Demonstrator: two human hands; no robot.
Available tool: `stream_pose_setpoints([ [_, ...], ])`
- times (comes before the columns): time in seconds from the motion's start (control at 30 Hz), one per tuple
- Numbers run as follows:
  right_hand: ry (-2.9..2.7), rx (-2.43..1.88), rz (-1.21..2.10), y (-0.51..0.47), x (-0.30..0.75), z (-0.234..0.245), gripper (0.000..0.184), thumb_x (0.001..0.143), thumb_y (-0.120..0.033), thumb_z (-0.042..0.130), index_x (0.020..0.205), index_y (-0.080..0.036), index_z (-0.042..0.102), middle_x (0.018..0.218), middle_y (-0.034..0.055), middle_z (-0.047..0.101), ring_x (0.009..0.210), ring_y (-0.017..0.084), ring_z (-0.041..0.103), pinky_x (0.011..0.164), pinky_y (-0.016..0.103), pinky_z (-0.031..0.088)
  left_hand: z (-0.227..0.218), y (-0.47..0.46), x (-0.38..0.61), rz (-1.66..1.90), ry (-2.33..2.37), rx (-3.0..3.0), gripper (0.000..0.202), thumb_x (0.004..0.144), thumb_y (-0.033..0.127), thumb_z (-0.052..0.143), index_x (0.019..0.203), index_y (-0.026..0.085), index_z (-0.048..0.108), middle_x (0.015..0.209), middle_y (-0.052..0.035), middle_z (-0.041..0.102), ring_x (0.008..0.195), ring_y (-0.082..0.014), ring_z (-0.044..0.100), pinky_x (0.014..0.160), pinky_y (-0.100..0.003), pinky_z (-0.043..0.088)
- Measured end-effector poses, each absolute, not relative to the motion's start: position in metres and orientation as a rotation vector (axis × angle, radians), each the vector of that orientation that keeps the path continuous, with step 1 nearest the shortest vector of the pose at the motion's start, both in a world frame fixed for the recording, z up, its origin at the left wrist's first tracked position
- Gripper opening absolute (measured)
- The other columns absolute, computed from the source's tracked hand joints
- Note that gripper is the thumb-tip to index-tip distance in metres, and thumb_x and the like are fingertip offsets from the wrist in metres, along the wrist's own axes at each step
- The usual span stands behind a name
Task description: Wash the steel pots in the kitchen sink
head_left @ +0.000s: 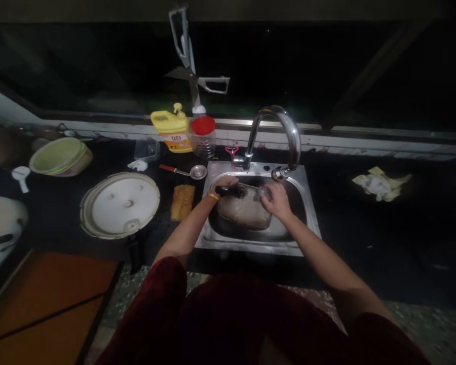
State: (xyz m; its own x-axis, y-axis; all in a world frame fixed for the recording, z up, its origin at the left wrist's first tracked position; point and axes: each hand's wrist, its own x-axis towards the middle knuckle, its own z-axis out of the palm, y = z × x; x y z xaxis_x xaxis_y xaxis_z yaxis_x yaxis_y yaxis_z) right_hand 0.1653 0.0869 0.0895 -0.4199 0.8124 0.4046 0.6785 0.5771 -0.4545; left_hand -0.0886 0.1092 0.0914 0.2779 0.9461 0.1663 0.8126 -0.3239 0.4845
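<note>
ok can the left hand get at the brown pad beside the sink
Probably yes: the brown pad lies uncovered just left of the sink. The left hand appears to hold the pot by its black handle, though, so it would likely need to let go first.

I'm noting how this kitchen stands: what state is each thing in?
Pot, in the sink, dark-stained
Left hand, on the pot, grip unclear
Right hand, closed on a scrubber
Round lid, lying flat
Faucet, no stream visible
Scissors, open
Red-topped jar, lid on
Yellow jug, upright, pump fitted
Green bowl, upright
Strainer ladle, lying flat
Brown pad, lying flat
Wrapper, crumpled
</note>
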Motion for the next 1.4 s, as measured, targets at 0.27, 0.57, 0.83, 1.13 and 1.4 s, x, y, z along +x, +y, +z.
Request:
stream_pose_setpoints([
  [0.27,-2.506,-1.286,0.115,0.088,0.152,0.122,0.029,0.095,-0.033,0.045,0.112,-0.019,0.065,0.097,0.0119,0.063,0.093,0.025,0.052,0.078,0.034,0.037,0.079,0.11,-0.038,0.449,1.669,2.354,0.057,0.102,0.03,0.017,0.072,0.013,0.063,0.069,-0.0073,0.063,0.068,-0.0158,0.055,0.071,-0.032,0.042],
  [0.57,-2.463,-1.161,0.326,0.083,0.171,0.123,0.042,0.087,-0.019,0.044,0.128,-0.016,0.047,0.108,0.0124,0.063,0.098,0.025,0.057,0.084,0.036,0.044,0.071,0.104,-0.032,0.49,1.761,2.279,0.06,0.102,0.036,0.02,0.069,0.014,0.064,0.067,-0.0097,0.065,0.067,-0.0168,0.058,0.071,-0.032,0.042],
  [0.83,-2.527,-1.249,0.089,0.053,0.197,0.13,0.025,0.09,-0.025,0.044,0.106,-0.015,0.06,0.088,0.0112,0.063,0.085,0.024,0.055,0.078,0.037,0.043,0.077,0.097,-0.014,0.577,1.781,2.333,0.059,0.101,0.039,0.025,0.067,0.015,0.067,0.066,-0.0098,0.066,0.068,-0.018,0.06,0.074,-0.034,0.039],
  [1.13,-2.458,-0.946,-0.062,0.075,0.179,0.11,0.022,0.095,-0.022,0.046,0.092,-0.018,0.068,0.088,0.0092,0.063,0.082,0.02,0.049,0.074,0.032,0.041,0.086,0.099,-0.01,0.489,1.788,2.421,0.054,0.101,0.035,0.03,0.067,0.015,0.068,0.066,-0.0088,0.067,0.067,-0.0171,0.06,0.07,-0.032,0.036],
  [1.4,-2.722,-0.891,-0.103,0.069,0.198,0.114,0.031,0.093,-0.021,0.049,0.121,-0.019,0.063,0.115,0.011,0.064,0.101,0.024,0.05,0.08,0.038,0.039,0.093,0.096,-0.011,0.476,1.81,2.404,0.051,0.1,0.032,0.032,0.068,0.014,0.068,0.065,-0.0101,0.068,0.066,-0.0187,0.062,0.068,-0.032,0.036],
])
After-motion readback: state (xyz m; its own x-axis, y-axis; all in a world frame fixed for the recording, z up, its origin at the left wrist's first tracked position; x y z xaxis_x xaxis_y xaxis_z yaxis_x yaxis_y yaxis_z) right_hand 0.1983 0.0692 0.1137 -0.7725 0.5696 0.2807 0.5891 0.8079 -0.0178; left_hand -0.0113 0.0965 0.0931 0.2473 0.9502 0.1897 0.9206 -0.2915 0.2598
